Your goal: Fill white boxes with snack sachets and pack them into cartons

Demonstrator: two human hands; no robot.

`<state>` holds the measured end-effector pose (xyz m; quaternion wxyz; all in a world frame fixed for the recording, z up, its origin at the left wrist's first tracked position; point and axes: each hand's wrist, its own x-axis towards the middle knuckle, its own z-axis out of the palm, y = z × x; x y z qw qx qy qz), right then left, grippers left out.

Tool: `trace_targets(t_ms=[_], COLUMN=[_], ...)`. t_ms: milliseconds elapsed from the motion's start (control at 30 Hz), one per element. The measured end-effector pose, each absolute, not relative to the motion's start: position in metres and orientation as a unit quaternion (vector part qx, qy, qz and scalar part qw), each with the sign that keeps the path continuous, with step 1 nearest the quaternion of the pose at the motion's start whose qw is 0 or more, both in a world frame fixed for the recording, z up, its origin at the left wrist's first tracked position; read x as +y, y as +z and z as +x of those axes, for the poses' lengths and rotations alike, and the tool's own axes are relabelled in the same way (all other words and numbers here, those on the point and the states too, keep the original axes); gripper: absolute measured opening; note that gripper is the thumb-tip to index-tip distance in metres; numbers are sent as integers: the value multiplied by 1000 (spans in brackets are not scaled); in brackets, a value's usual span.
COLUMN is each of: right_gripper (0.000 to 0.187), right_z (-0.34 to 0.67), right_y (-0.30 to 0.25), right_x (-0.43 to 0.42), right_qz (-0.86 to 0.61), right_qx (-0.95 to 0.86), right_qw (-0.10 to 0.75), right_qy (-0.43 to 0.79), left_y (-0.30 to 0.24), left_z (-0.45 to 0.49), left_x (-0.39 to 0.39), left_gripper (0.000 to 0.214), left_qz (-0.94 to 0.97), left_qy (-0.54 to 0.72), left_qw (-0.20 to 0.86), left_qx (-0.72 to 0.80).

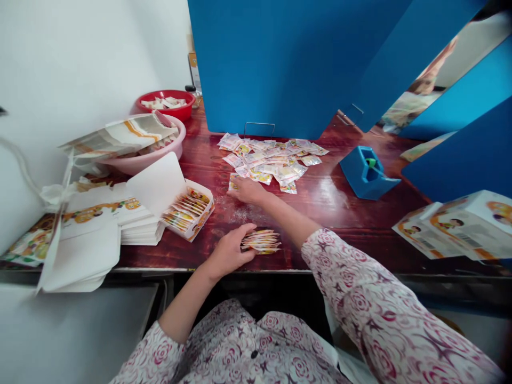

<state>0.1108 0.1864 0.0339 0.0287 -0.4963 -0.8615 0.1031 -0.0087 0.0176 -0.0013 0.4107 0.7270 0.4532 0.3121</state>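
Well, some of the work looks done: an open box (203, 220) at my left has a row of packets (186, 209) in it, and boxes that look closed (476, 224) sit at the far right. I think a lot is left, since a big loose pile (276, 160) lies in front of me, by the blue board (264, 64). My left hand (232, 250) pinches one end of a small stack (262, 241) between thumb and fingers. The stack is on the surface (372, 229), near the front edge. It is longer from left to right, with its free end pointing right and its thin packet edges showing. My right hand (248, 190) touches a packet (232, 181) at the near left of the pile. I can't tell if those fingers pinch it or just rest on it.
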Motion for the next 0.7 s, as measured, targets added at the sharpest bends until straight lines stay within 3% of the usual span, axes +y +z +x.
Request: trace_targets(t_ms=[67, 167, 300, 500, 600, 700], right_gripper=[49, 33, 36, 31, 32, 34], right_z=[98, 99, 122, 178, 202, 210], right_y=[29, 23, 15, 17, 26, 34], right_x=[192, 191, 178, 121, 85, 63], right_qz=[-503, -501, -499, -498, -461, -458], right_qx=[-863, -865, -866, -810, -782, -766], right_qw=[-2, -15, 10, 177, 186, 180], right_qy=[50, 10, 1, 252, 375, 413], left_y=[-1, 0, 0, -5, -6, -7], left_z=[-9, -10, -9, -9, -8, -8], left_x=[18, 19, 19, 19, 18, 17], left_gripper=[58, 49, 46, 45, 51, 69], left_qz=[732, 746, 755, 756, 765, 760], left_qy=[312, 318, 322, 327, 350, 373], left_qw=[408, 397, 386, 383, 359, 318], left_qx=[448, 429, 422, 418, 406, 427])
